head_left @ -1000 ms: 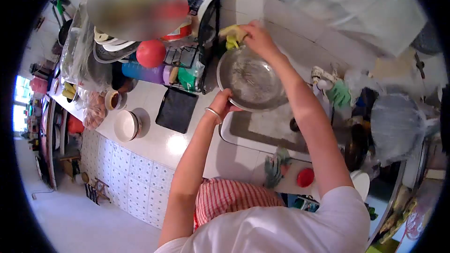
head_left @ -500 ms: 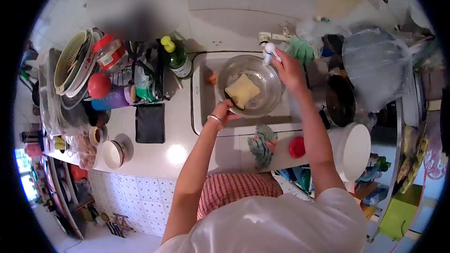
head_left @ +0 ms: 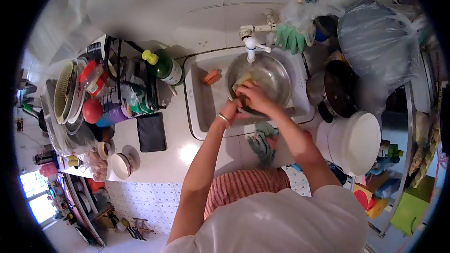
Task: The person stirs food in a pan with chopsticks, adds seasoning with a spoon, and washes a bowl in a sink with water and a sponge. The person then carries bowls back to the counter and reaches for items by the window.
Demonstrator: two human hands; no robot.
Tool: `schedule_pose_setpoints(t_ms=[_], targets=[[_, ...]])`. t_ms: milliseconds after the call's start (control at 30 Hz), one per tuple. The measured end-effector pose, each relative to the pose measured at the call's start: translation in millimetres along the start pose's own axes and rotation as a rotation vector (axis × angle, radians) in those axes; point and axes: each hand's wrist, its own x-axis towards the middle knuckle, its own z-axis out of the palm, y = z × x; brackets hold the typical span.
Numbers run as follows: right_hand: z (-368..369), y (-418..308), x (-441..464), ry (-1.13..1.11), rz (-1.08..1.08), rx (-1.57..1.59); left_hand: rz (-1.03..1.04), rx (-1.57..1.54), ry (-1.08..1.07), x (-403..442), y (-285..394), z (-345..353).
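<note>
metal bowl [head_left: 276, 77] in sink [head_left: 206, 105] & l hand [head_left: 230, 110] pinch, ylw cloth [head_left: 244, 80] inside in r hand [head_left: 254, 95] clutch

Bowl [head_left: 277, 76] in sink [head_left: 204, 107], pot [head_left: 338, 89] to right

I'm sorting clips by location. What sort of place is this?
Most likely a home kitchen: a sink with a white faucet above it, a metal basin being handled in the sink, and a dark pot to the sink's right.
</note>
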Motion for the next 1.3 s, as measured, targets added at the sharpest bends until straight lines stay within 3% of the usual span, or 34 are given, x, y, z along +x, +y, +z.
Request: schedule_pose_setpoints(t_ms=[133, 200, 233, 267, 300, 367, 400, 467, 533, 600, 667, 733, 800, 833, 933, 1033, 1100, 1133, 1200, 1267, 1300], targets=[[18, 35, 50, 0.103, 0.098, 0.329, -0.121, -0.095, -0.054, 0, -9, 2], [22, 51, 57, 0.554, 0.652, 0.033, 0.034, -0.111, 0.042, 5, -19, 1], [28, 63, 45, 0.475, 0.554, -0.405, 0.036, -0.035, 0.111, 11, -20, -4], [37, 69, 43, 0.485, 0.552, -0.406, 0.044, -0.030, 0.107, 15, -18, -5], [36, 57, 40, 0.413, 0.729, -0.039, 0.052, -0.030, 0.139, 14, -21, -6], [14, 26, 30, 0.121, 0.649, 0.213, 0.045, -0.019, 0.169, 28, -50, -25], [25, 23, 39, 0.123, 0.658, 0.216, 0.167, 0.219, 0.020, 57, -92, -57], [55, 20, 52, 0.549, 0.207, 0.566, 0.274, 0.462, -0.128, 55, -97, -60], [57, 23, 58, 0.550, 0.133, 0.497, -0.130, -0.115, 0.066, 19, -31, -13], [54, 29, 65, 0.547, 0.058, 0.425, -0.112, -0.071, 0.082, 20, -28, -16], [47, 43, 76, 0.460, 0.220, 0.249, -0.102, -0.032, 0.100, 15, -26, -10], [37, 71, 70, 0.381, 0.503, 0.343, 0.038, 0.036, 0.249, -3, -10, 7], [40, 96, 58, 0.572, 0.715, 0.066, 0.116, 0.089, 0.250, -2, -10, -1], [45, 99, 55, 0.574, 0.717, 0.066, 0.184, 0.139, 0.250, -3, -13, -4], [54, 92, 61, 0.734, 0.595, -0.022, 0.121, 0.156, 0.238, 2, -28, -5], [69, 60, 90, 0.629, 0.327, 0.298, 0.020, 0.162, 0.191, 18, -30, -12], [61, 54, 85, 0.497, 0.285, 0.031, 0.088, 0.184, 0.183, 18, -20, -14], [54, 52, 80, 0.497, 0.291, 0.039, 0.158, 0.210, 0.178, 13, -16, -16], [45, 62, 72, 0.670, 0.751, 0.175, 0.228, 0.208, 0.190, 18, -21, -20], [66, 75, 70, 0.762, 0.758, 0.094, 0.201, 0.302, 0.264, 27, -27, -17], [82, 80, 78, 0.785, 0.760, 0.236, 0.204, 0.308, 0.259, 35, -26, -19]])
